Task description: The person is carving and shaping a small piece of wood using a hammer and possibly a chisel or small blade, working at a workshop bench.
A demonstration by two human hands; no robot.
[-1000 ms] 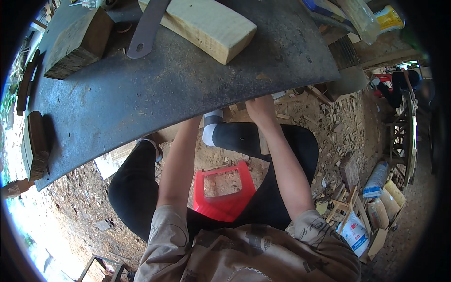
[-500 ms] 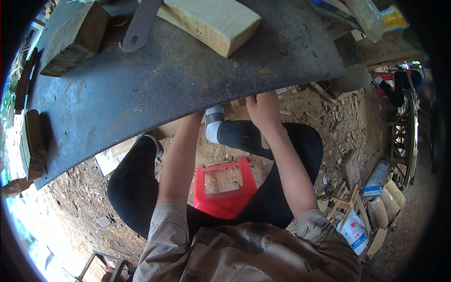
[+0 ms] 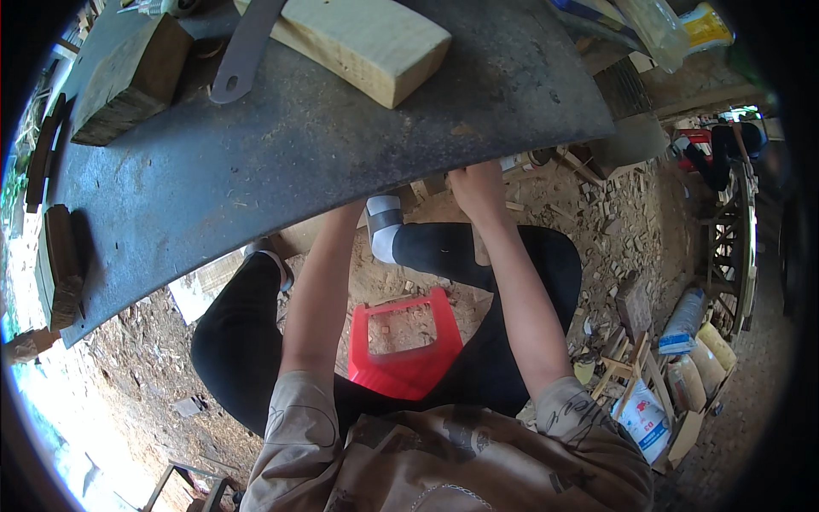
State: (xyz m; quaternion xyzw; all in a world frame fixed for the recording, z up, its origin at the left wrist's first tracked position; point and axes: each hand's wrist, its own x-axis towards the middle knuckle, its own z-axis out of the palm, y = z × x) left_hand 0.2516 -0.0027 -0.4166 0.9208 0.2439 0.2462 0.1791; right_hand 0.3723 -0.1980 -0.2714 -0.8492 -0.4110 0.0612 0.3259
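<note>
A dark, dusty tabletop (image 3: 299, 154) covers most of the upper view. My left hand is hidden beneath its near edge; only the wrist (image 3: 341, 218) and forearm show. My right hand (image 3: 476, 188) is closed at the underside of that edge, fingers curled on something I cannot make out. A pale wooden piece (image 3: 480, 249) shows behind my right forearm. On top lie a pale wooden block (image 3: 375, 51), a flat grey metal blade (image 3: 243, 47) and a darker block (image 3: 128, 85); dark offcuts (image 3: 60, 264) sit along the left edge.
A red plastic stool (image 3: 401, 371) stands between my bent legs. Wood scraps (image 3: 597, 222) litter the dirt floor. Sacks and boards (image 3: 682, 367) pile at lower right. A person in dark clothing (image 3: 729, 141) is at the far right. A yellow container (image 3: 704, 26) sits upper right.
My right hand has shifted slightly upward along the underside of the table edge. The view has moved a little; the things on the tabletop look undisturbed.
</note>
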